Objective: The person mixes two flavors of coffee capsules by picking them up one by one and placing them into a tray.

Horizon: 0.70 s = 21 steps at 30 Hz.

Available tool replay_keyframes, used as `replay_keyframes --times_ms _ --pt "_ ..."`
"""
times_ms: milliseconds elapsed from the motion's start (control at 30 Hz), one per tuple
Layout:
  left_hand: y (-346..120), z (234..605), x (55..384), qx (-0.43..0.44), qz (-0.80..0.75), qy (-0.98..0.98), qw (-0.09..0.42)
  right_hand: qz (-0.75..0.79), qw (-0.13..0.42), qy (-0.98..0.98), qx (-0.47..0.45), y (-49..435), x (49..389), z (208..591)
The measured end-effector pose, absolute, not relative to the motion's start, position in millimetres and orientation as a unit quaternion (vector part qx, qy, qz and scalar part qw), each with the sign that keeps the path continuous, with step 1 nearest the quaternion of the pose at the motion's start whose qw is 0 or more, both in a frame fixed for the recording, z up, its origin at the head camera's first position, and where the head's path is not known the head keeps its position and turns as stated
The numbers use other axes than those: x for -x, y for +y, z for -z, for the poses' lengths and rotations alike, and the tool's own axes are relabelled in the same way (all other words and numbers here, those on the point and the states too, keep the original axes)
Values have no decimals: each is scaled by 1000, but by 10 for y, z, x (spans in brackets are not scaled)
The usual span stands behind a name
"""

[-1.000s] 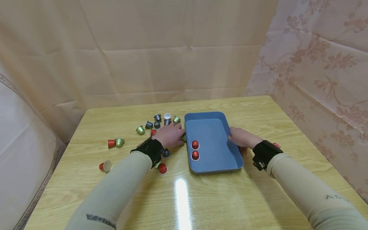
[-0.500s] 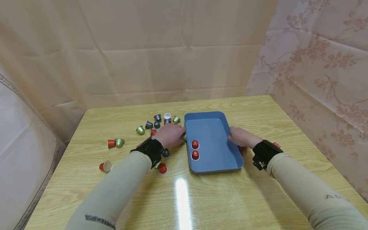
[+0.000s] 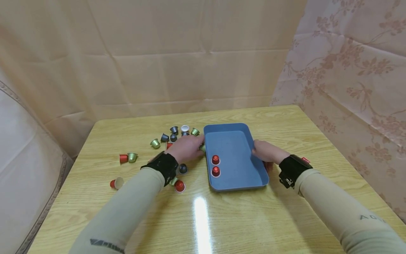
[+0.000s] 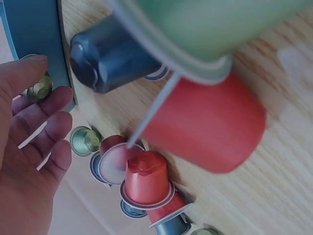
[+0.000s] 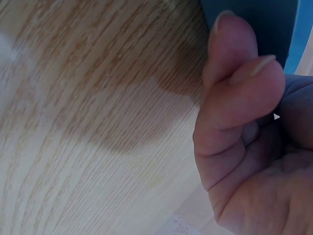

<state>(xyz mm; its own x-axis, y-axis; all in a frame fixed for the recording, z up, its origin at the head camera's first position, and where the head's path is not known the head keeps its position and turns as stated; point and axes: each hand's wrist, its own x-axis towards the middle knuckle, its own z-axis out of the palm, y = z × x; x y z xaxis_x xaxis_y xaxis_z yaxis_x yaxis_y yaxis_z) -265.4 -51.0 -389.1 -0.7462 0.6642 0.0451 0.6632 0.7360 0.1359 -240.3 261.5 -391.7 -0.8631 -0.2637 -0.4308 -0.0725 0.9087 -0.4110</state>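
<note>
My left hand [image 3: 188, 148] is at the left side of a blue tray [image 3: 234, 151]. In the left wrist view its thumb and index finger pinch a green coffee capsule [image 4: 39, 89] close to the tray's outer wall. My right hand [image 3: 268, 152] grips the tray's right rim, its fingers [image 5: 244, 93] curled against the outside wall; the thumb's hold is mostly hidden. Inside the tray, two red capsules [image 3: 215, 165] stand upright along the left wall. Close by the left wrist, a dark capsule [image 3: 183, 169] and a red capsule [image 3: 179, 186] rest on the wooden table.
Several dark, green and white-rimmed capsules, among them a green capsule [image 3: 155, 143], lie behind the left hand. Further left are a red capsule [image 3: 123, 158] beside a green one, and a red capsule [image 3: 112, 183] by a pale-lidded one. A curtain [image 3: 190, 70] hangs behind the table.
Between the earlier frames and now, my left hand's fingers have closed in around the green capsule, and the wrist has turned slightly. The tray and right hand stay put.
</note>
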Motion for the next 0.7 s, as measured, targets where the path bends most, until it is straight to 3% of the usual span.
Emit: replay_keyframes --times_ms 333,700 --pt "-573 3806 2649 -331 -88 939 37 197 239 945 100 2617 2396 3917" --pt "-649 3733 2620 -348 -88 933 20 201 239 945 101 2616 2391 3914"
